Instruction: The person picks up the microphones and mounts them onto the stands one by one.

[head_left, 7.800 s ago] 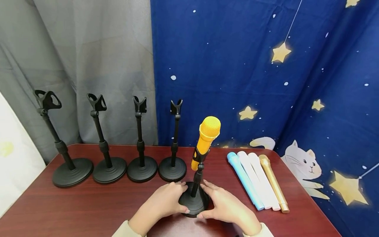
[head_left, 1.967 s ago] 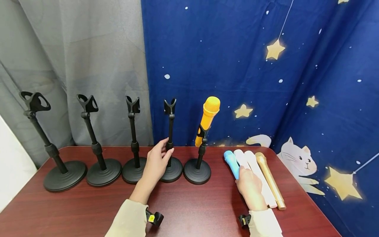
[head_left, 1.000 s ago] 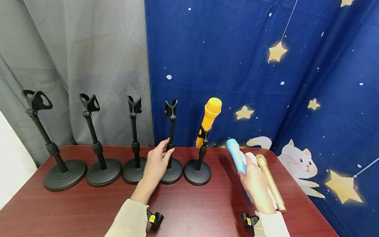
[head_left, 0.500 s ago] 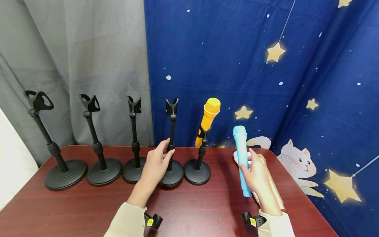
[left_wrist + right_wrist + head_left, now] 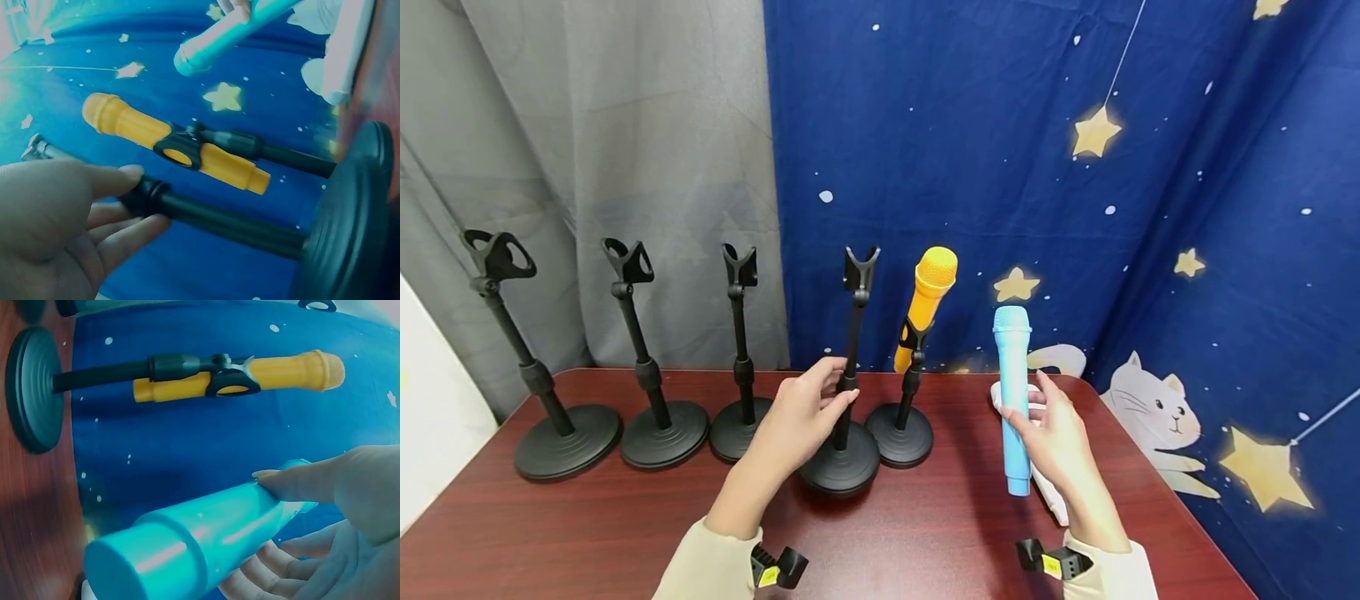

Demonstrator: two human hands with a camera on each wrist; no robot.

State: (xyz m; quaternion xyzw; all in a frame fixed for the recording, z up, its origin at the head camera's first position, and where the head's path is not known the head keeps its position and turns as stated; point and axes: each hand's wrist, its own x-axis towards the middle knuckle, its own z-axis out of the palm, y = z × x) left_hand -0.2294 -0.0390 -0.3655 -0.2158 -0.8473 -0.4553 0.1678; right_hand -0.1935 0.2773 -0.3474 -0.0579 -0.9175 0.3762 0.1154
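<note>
My left hand (image 5: 801,417) pinches the collar of a black desktop microphone stand (image 5: 841,468) between thumb and fingers. The stand leans a little right; its top clip (image 5: 861,271) is empty. My right hand (image 5: 1058,433) holds a light blue microphone (image 5: 1012,367) around its handle, head up, above the table's right part. The right wrist view shows the butt of this blue microphone (image 5: 144,562), thumb on one side and fingers on the other. Between the hands, a yellow microphone (image 5: 931,287) sits in the clip of another stand (image 5: 901,437).
Three more black stands with empty clips, a left one (image 5: 568,442), a second (image 5: 664,433) and a third (image 5: 741,333), stand along the back left. White microphones (image 5: 1051,493) lie partly hidden beneath my right hand. Curtains hang behind the reddish-brown table (image 5: 910,533).
The yellow microphone's stand went from front to the back row. My right hand lifted the blue microphone from the others and turned it upright. My left hand lately drew its stand rightward and forward.
</note>
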